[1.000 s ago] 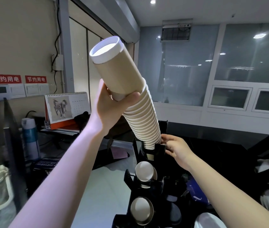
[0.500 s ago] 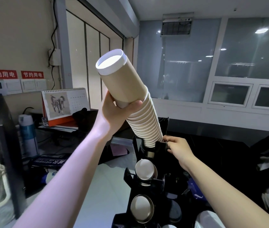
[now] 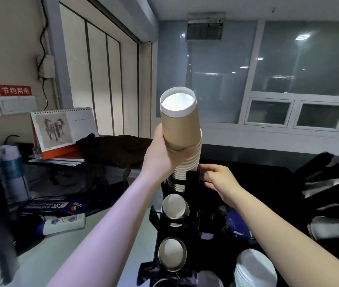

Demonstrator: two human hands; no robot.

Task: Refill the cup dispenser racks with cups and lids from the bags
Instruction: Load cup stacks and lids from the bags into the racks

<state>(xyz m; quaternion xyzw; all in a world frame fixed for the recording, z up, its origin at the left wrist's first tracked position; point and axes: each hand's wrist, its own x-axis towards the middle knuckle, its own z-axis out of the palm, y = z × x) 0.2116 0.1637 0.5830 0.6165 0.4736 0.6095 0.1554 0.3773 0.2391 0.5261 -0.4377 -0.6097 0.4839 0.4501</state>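
dim interior lit by ceiling lamps mirrored as glare spots on the glass partition (image 3: 301, 65); black rack (image 3: 185, 228) sinks into shadow; wide-angle bending at edges; left foreground blurred.

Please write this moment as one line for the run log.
step: loading cups | left hand: grips cup stack | right hand: steadies black dispenser rack | stack: partly inserted

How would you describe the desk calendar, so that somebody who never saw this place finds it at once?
Start at the beige wall on the left with the red signs. Below them, on the cluttered desk, stands the desk calendar, left of the raised stack of cups. It alone is a spiral-bound white tent card with a horse drawing and an orange base.
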